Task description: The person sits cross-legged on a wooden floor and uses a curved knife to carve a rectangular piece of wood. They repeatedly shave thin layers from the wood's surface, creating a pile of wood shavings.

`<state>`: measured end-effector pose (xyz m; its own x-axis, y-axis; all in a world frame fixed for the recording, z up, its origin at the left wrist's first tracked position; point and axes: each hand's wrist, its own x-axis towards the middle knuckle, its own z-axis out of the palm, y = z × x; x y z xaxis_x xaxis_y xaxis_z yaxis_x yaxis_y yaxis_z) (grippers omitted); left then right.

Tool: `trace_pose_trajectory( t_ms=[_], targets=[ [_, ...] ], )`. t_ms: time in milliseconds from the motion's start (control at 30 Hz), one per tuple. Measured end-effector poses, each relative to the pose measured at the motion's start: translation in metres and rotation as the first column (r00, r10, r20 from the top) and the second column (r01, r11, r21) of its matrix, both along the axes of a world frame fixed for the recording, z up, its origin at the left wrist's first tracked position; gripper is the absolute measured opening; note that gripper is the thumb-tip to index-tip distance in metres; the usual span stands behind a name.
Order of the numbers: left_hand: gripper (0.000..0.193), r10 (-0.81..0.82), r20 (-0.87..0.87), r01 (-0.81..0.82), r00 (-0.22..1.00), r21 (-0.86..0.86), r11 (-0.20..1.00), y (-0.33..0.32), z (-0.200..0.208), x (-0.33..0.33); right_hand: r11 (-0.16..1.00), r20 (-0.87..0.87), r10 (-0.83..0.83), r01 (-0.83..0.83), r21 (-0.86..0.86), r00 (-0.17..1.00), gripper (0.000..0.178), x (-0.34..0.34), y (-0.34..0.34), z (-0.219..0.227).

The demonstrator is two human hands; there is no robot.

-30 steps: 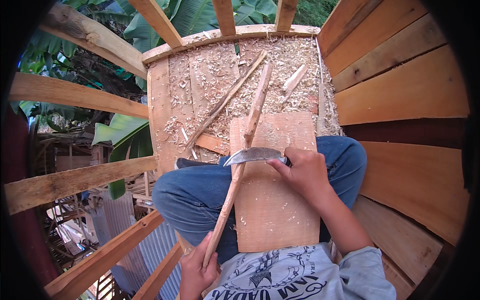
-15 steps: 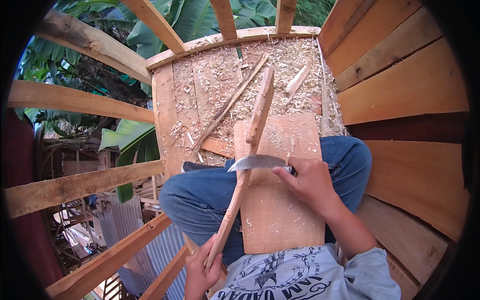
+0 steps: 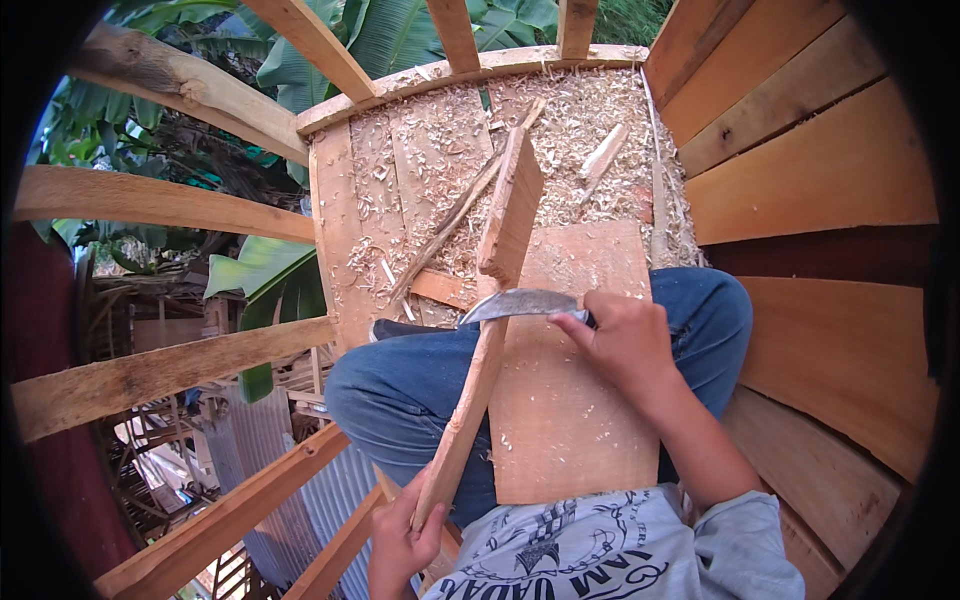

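Railed plank floor [image 3: 336, 200] holding shavings [image 3: 575, 108], left grip [image 3: 404, 532] grasping wooden piece [image 3: 489, 355], right grip [image 3: 634, 340] clasping curved knife [image 3: 530, 302]

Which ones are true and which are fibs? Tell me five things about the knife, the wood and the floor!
1. The right hand holds a curved knife. True.
2. The knife's tip points toward the right side of the picture. False: it points left.
3. The left hand grips the near end of a carved piece of wood. True.
4. The carved piece of wood is shorter than the knife's blade. False: it is much longer.
5. Wood shavings lie on the plank floor. True.
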<state>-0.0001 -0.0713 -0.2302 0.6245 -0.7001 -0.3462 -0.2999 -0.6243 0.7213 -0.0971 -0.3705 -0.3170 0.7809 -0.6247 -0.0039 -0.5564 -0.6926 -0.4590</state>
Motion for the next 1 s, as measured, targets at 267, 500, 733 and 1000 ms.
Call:
trace_pose_trajectory(
  t_ms=[267, 500, 733, 1000],
  targets=[
    [0.047, 0.033, -0.005, -0.033, 0.999, -0.034, 0.999, 0.001, -0.003, -0.001, 0.993, -0.008, -0.028, 0.027, -0.118, 1.000, 0.057, 0.004, -0.019, -0.007],
    [0.046, 0.026, 0.018, -0.026, 0.999, -0.037, 0.999, 0.003, -0.004, -0.003, 0.991, -0.078, -0.092, 0.099, 0.092, 0.993, 0.056, 0.002, -0.017, 0.010],
    [0.046, 0.040, 0.011, -0.040, 0.999, 0.030, 0.999, -0.008, 0.006, -0.007, 0.958, -0.070, 0.038, -0.016, 0.288, 0.997, 0.058, -0.007, 0.017, 0.033],
    [0.047, 0.082, 0.001, -0.081, 0.997, 0.059, 0.995, -0.016, 0.010, -0.018, 0.988, -0.084, 0.063, -0.051, 0.143, 0.995, 0.058, -0.001, 0.013, 0.018]
  ],
)
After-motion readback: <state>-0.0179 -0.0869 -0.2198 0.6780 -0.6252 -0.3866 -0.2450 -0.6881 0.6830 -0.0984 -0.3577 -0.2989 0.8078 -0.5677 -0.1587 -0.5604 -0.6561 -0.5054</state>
